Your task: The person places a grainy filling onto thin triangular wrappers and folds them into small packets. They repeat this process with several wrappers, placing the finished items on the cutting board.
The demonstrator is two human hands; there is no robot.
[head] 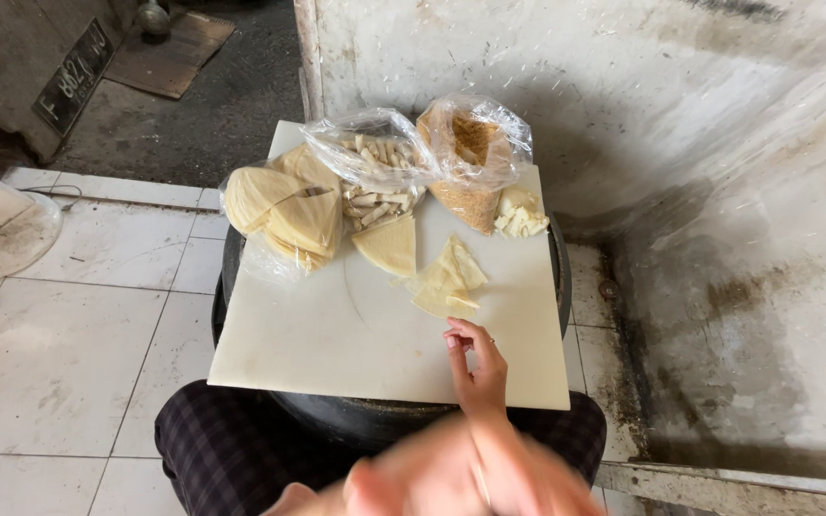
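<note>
Blurred left hand [432,483] sits closest to the lens, grip unreadable. Right hand [475,363] rests on the white cutting board [336,334], fingers loosely curled, holding nothing, just below the pale wrapper pieces [446,279]. Plastic bags [384,162] lie farther back.

A cutting board [336,334] lies on a round tub [365,420], resting across the seated person's lap. Along the board's far edge sit three bags: wrappers [279,205] at left, sticks [375,167] in the middle, crumbs [475,158] at right. Nearer, loose wrapper pieces [446,277] lie just beyond the right hand [475,363], with a blurred left hand [413,483] closest to the camera
</note>
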